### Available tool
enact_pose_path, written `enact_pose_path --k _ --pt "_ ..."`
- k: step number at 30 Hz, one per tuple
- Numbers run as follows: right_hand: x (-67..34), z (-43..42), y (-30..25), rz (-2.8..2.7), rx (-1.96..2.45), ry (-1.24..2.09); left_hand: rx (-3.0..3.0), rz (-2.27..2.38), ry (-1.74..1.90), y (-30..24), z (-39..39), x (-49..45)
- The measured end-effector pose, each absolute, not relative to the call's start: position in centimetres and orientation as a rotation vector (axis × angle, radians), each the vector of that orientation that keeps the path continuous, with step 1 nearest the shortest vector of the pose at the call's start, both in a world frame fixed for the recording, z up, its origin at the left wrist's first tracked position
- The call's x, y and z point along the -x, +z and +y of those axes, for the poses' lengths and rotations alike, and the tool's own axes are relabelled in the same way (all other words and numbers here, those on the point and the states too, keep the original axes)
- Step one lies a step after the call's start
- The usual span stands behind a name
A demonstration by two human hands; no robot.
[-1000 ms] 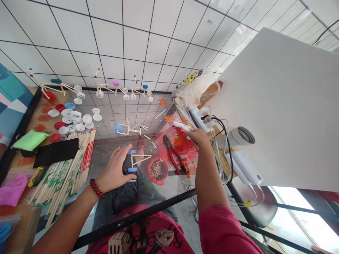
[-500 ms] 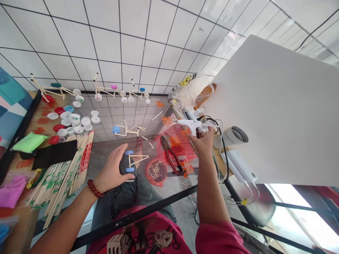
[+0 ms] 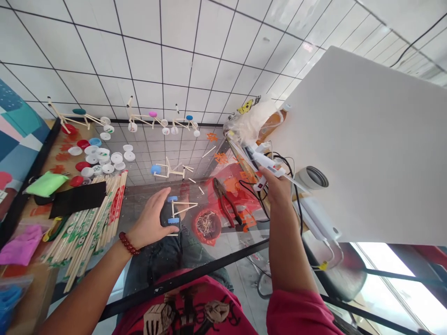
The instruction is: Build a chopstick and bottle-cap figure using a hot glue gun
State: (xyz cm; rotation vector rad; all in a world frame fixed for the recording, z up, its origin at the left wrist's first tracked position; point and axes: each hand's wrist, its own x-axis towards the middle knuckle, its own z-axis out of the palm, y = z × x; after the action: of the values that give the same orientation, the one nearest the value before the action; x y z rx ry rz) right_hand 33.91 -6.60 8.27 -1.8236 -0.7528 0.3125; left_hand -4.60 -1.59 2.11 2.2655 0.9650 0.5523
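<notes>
Since half a second ago, the right hand (image 3: 278,187) has turned the glue gun (image 3: 268,164) from level to slanting, its nozzle now pointing up and to the left; the left hand (image 3: 152,218) has kept its place.

Head view. Right-hand fingers are closed round the grip of the one glue gun, held above the right edge of the glass tabletop (image 3: 139,200), with black cables trailing beneath it. Left-hand fingers are spread and curved beside one small stick frame (image 3: 179,208), which lies near the middle of the tabletop and carries two blue caps. The forefinger reaches the upper cap and the thumb the lower; whether they pinch it cannot be told.

One pair of pliers (image 3: 226,202) and one red dish of toothpicks (image 3: 206,224) lie between the hands. Three finished stick models (image 3: 146,120) stand along the tiled wall. One half-built model (image 3: 168,170) lies nearer. Loose bottle caps (image 3: 101,156) and one heap of chopsticks (image 3: 89,225) lie to the left.
</notes>
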Motion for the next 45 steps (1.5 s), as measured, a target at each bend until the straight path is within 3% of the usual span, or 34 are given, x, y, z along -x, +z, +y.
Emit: enact_pose_path --k 4,15,25,45 --pt "-31.8 -8.3 9.7 -0.793 1.652 0.317 -2.246 0.966 0.527 2.3 -1.7 4.6" --pt "-22.2 -11.8 9.6 -1.756 1.728 0.639 -2.191 0.957 0.521 2.4 -1.7 4.5" --pt "-19.3 -11.8 6.6 -1.888 1.68 0.68 -2.178 0.924 0.549 2.3 -1.7 4.4" --pt "-19.1 -12.5 5.5 -1.899 1.763 0.595 -2.193 0.887 0.57 1.9 -1.7 4.4"
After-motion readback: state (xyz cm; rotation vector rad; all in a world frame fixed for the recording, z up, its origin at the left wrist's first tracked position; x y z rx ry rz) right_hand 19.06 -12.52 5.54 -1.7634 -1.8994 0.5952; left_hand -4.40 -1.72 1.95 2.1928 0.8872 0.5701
